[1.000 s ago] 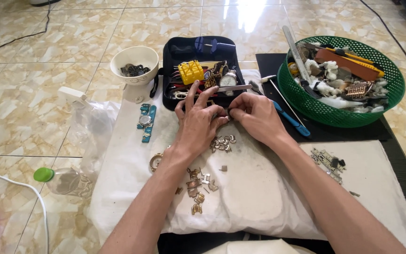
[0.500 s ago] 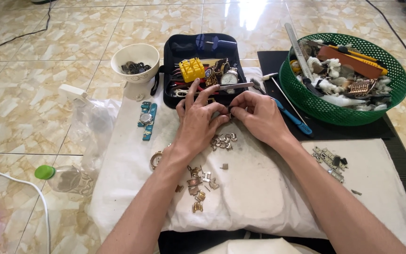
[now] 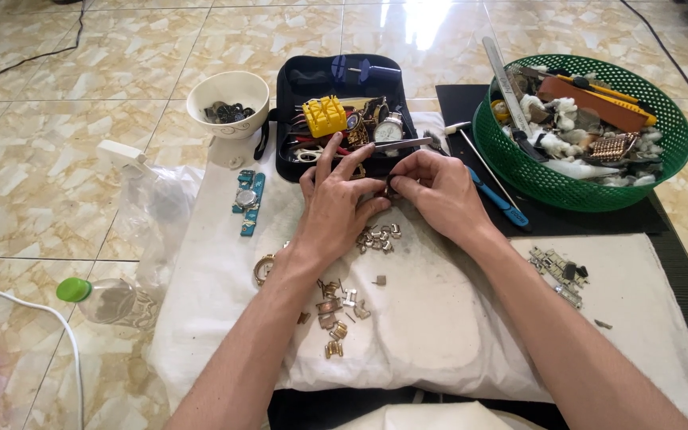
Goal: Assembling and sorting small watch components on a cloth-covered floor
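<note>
While both hands meet over the white cloth (image 3: 439, 334) just in front of the black tool case (image 3: 296, 87), the left hand (image 3: 340, 203) and right hand (image 3: 435, 187) pinch a small dark watch part (image 3: 389, 189) between their fingertips, equally near it.

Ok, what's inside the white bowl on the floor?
The white bowl holds a small heap of dark metal parts, too small to identify. Whatever lies beneath the heap is covered.
</note>
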